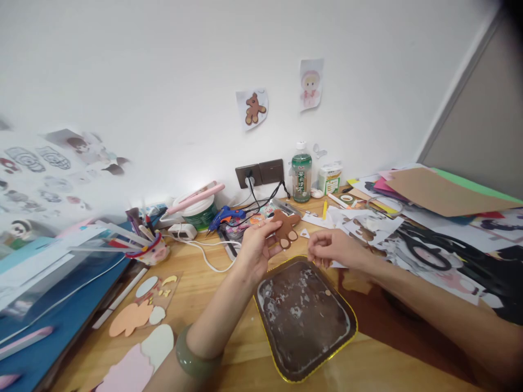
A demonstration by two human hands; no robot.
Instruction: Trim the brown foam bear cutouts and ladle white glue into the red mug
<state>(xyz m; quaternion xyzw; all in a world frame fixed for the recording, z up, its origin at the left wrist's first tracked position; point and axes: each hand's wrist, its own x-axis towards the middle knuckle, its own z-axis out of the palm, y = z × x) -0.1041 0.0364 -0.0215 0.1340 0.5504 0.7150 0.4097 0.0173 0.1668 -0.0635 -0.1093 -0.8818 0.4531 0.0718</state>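
The left hand (256, 250) holds a brown bear cutout (287, 229) between thumb and fingers. The right hand (333, 247), fingers curled, is at the far edge of a dark, yellow-rimmed tray (306, 332). Beyond are a blue glue gun (226, 216) and a green bottle (301, 175); black-handled scissors (425, 255) lie among papers (453, 228) on the right.

Left hand (258, 245) and right hand (339, 247) both bare, slender fingers (321, 239). Left forearm (224, 318) and right forearm (433, 296) also bare where visible, slim, tapering to the wrist. Left one wears a single bangle (193, 363): muted grey-green, thick rounded band, smooth, glossy, pale highlight on its outer face. Material: can't tell.
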